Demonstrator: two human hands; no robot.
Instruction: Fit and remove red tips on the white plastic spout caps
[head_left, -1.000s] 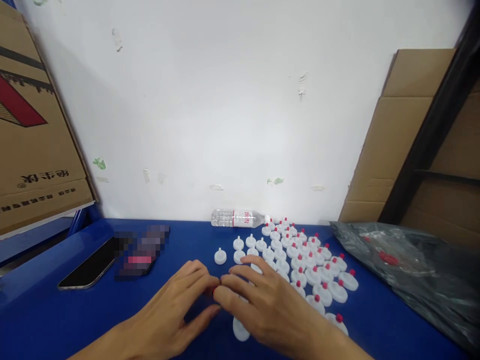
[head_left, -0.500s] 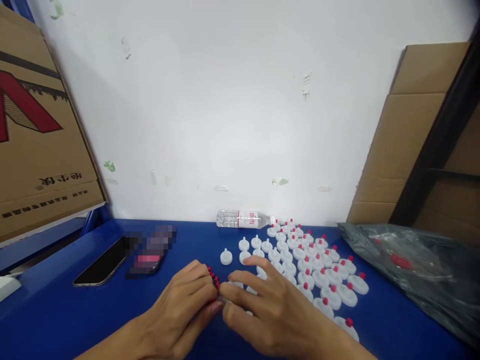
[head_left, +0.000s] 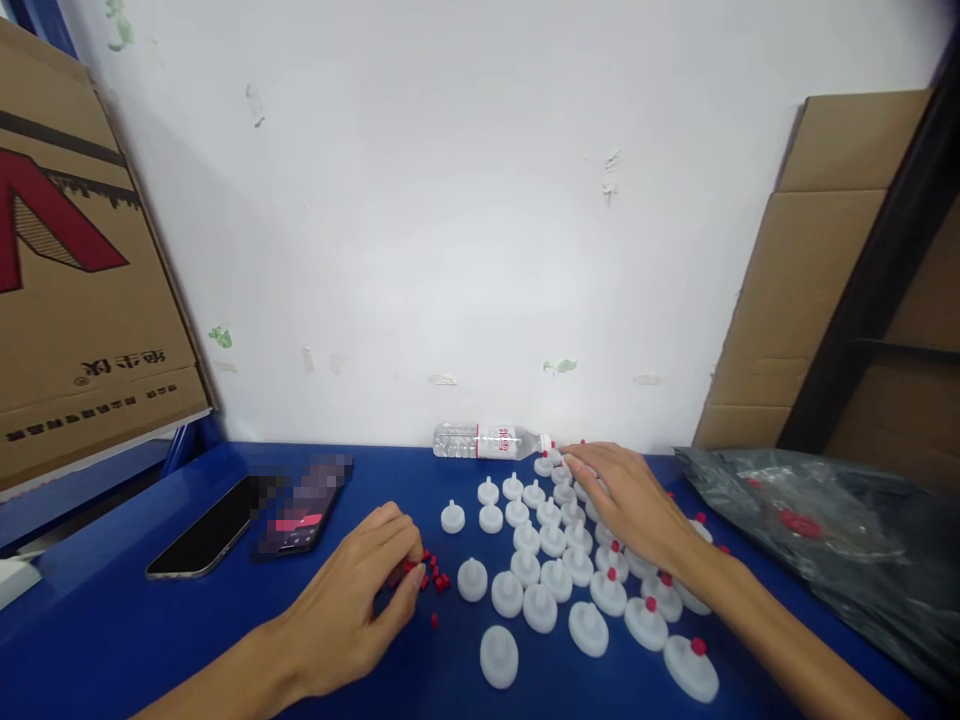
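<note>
My left hand (head_left: 367, 595) rests low on the blue table, thumb and fingers curled together at a small pile of red caps (head_left: 436, 575); a bit of red shows between the fingertips. My right hand (head_left: 626, 500) stretches across the group of round white lids with nozzles, its thumb and fingertips close together at the far lids by the bottle neck. Whatever lies under those fingertips is hidden. Several white lids (head_left: 540, 608) on the near left have bare nozzles. Others, such as a lid (head_left: 690, 670) on the right, carry red caps on their nozzles.
A clear plastic bottle (head_left: 491, 441) lies against the white wall. Two phones, one black (head_left: 202, 530) and one with a lit screen (head_left: 304, 515), lie on the left. A grey plastic bag (head_left: 810, 540) covers the right side. Cardboard (head_left: 82, 280) leans at the left.
My right hand has moved away from my left hand, right and forward to the far lids. The left hand has shifted slightly left, leaving more red caps and near white lids visible.
</note>
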